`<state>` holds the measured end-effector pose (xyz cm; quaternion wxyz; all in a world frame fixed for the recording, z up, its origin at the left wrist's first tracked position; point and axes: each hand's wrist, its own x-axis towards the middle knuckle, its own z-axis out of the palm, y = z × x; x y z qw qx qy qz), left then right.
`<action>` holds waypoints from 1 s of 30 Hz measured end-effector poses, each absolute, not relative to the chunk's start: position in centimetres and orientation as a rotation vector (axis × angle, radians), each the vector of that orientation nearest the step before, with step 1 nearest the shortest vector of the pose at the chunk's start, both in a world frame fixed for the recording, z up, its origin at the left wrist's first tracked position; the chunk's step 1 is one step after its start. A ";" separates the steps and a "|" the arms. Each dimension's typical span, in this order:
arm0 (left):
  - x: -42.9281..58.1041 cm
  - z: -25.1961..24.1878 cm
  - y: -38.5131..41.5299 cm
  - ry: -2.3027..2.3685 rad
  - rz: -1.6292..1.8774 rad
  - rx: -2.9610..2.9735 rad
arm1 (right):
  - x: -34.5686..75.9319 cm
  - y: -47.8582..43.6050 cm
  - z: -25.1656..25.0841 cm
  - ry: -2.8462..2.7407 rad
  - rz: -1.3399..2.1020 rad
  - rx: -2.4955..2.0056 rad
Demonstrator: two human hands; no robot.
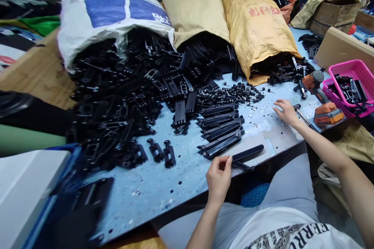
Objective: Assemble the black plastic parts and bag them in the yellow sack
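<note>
My left hand point(218, 179) pinches one end of a long black plastic bar point(248, 153) at the table's front edge. A second dark piece point(242, 166) shows just below that bar; whether the two are joined I cannot tell. My right hand point(285, 112) is over the table on the right with its fingers apart, and I see nothing in it. Close to it lies a tool with a metal shaft point(305, 118), partly behind my wrist. Several similar black bars point(222, 136) lie in a row beyond my left hand. Behind them spreads a pile of small black-headed screws point(233, 94).
Three sacks, one white and blue point(108, 4), one beige point(189, 4), one orange point(260, 19), spill black parts point(117, 113) onto the blue table point(152, 194). An orange cordless drill point(321, 101) and a pink basket point(350, 69) stand at the right. A white box point(29, 190) is at the left.
</note>
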<state>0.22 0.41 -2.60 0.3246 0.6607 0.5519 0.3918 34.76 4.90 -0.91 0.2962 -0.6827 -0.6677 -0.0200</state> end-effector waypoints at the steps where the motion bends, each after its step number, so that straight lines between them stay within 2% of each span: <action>1: 0.1 -3.0 0.4 1.436 1.059 1.744 | 35.6 6.7 -0.8 -1.767 -0.048 -1.877; 7: -0.2 -4.2 0.3 1.352 1.248 1.900 | 39.2 15.9 -0.3 -1.416 -0.141 -2.280; 11: -0.2 -4.0 0.1 1.371 1.287 1.970 | 41.4 18.8 -0.8 -1.023 0.098 -2.374; 14: -0.1 -4.2 0.0 1.378 1.321 1.934 | 42.6 19.0 -1.1 -0.984 0.203 -2.332; 21: 0.2 -4.8 0.5 1.336 1.366 1.688 | 42.3 16.3 0.0 -1.082 0.084 -2.168; 26: 0.1 -4.3 0.9 1.350 1.344 1.827 | 40.1 13.0 2.0 -1.160 -0.089 -1.984; 30: 0.5 -2.5 0.7 1.451 1.542 2.075 | 37.5 8.8 4.7 -1.344 -0.104 -1.640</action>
